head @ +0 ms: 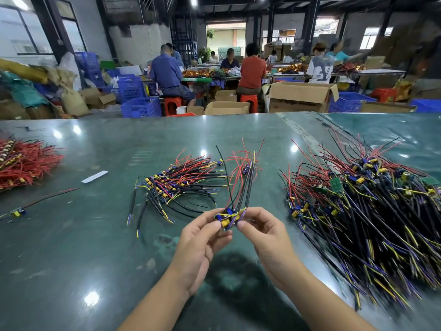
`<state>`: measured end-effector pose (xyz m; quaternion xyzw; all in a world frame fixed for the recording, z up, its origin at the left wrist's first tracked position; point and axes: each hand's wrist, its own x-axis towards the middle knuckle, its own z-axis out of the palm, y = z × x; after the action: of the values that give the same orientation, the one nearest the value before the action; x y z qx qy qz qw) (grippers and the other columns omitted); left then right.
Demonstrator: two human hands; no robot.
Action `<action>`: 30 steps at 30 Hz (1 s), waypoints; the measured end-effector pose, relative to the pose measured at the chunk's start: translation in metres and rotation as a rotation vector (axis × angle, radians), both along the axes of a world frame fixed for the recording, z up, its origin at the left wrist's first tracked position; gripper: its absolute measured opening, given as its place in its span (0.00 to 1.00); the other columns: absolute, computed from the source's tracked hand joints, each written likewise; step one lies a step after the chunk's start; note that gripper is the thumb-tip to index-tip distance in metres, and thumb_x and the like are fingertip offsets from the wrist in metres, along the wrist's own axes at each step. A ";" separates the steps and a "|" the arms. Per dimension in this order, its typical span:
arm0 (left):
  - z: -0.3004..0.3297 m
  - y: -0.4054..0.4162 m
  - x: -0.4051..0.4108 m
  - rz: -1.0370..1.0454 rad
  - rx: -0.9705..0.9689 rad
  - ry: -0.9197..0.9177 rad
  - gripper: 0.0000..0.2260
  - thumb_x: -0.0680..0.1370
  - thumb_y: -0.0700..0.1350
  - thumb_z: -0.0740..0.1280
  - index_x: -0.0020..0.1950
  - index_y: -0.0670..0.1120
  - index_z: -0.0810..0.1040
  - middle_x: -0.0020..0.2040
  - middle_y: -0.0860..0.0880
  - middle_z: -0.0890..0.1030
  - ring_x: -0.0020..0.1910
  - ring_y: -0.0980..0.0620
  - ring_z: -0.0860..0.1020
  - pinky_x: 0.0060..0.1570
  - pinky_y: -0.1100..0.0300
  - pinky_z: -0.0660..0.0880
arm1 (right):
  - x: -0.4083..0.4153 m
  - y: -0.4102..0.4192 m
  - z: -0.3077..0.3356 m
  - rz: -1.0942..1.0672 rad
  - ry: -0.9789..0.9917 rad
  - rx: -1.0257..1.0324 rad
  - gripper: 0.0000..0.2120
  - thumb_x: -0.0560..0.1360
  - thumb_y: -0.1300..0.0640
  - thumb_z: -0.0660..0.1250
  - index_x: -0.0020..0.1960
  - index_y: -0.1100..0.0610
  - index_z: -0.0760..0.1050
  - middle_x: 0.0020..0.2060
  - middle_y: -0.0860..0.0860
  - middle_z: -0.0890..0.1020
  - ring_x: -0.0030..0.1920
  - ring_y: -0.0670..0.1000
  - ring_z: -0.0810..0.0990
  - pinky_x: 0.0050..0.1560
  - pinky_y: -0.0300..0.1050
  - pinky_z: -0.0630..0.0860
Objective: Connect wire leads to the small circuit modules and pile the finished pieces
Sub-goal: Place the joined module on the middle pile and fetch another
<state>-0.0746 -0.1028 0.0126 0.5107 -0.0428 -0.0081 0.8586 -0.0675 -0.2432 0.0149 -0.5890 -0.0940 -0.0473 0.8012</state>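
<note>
My left hand (199, 244) and my right hand (265, 235) together pinch a small bunch of circuit modules (229, 218) with yellow and blue parts, held above the green table (95, 247). Their red, black and yellow wire leads (241, 177) stand up and fan out away from me. Just beyond lies a small pile of wired modules (177, 182). A much larger heap of modules and wires (365, 211) spreads across the right side of the table.
A pile of red-wired pieces (22, 163) lies at the left edge. One lone module with leads (19, 212) and a white strip (94, 176) lie on the left. Several people sit at benches behind, among cardboard boxes (300, 96) and blue crates (140, 107).
</note>
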 end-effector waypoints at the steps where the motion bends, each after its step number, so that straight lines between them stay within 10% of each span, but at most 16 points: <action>1: 0.001 0.000 0.000 -0.007 -0.010 0.006 0.09 0.72 0.39 0.67 0.48 0.45 0.84 0.48 0.43 0.84 0.37 0.55 0.81 0.38 0.64 0.79 | 0.000 0.001 0.000 -0.005 -0.012 -0.017 0.08 0.73 0.73 0.65 0.46 0.63 0.78 0.41 0.55 0.84 0.43 0.47 0.80 0.49 0.37 0.76; 9: -0.001 0.004 0.000 -0.090 0.068 0.007 0.10 0.69 0.39 0.69 0.47 0.45 0.85 0.47 0.44 0.85 0.41 0.56 0.82 0.39 0.65 0.78 | -0.001 0.000 0.002 0.088 0.162 0.196 0.07 0.76 0.69 0.62 0.51 0.62 0.76 0.45 0.57 0.80 0.43 0.50 0.78 0.42 0.37 0.75; 20: -0.005 0.006 0.001 -0.011 0.409 -0.101 0.10 0.74 0.27 0.65 0.47 0.41 0.79 0.37 0.50 0.85 0.35 0.58 0.81 0.38 0.66 0.77 | 0.004 -0.016 -0.001 0.220 0.099 -0.069 0.12 0.69 0.73 0.68 0.40 0.58 0.82 0.38 0.54 0.84 0.41 0.49 0.81 0.44 0.37 0.77; 30: -0.003 0.023 0.004 -0.250 0.128 -0.070 0.10 0.72 0.35 0.69 0.52 0.39 0.82 0.48 0.42 0.84 0.43 0.52 0.81 0.44 0.61 0.78 | 0.007 -0.020 -0.002 0.491 0.199 0.165 0.14 0.64 0.58 0.78 0.47 0.62 0.83 0.45 0.57 0.85 0.44 0.48 0.83 0.46 0.38 0.79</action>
<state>-0.0703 -0.0803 0.0091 0.5550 -0.1354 -0.1000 0.8147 -0.0604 -0.2633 0.0127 -0.4831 -0.1509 0.1988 0.8392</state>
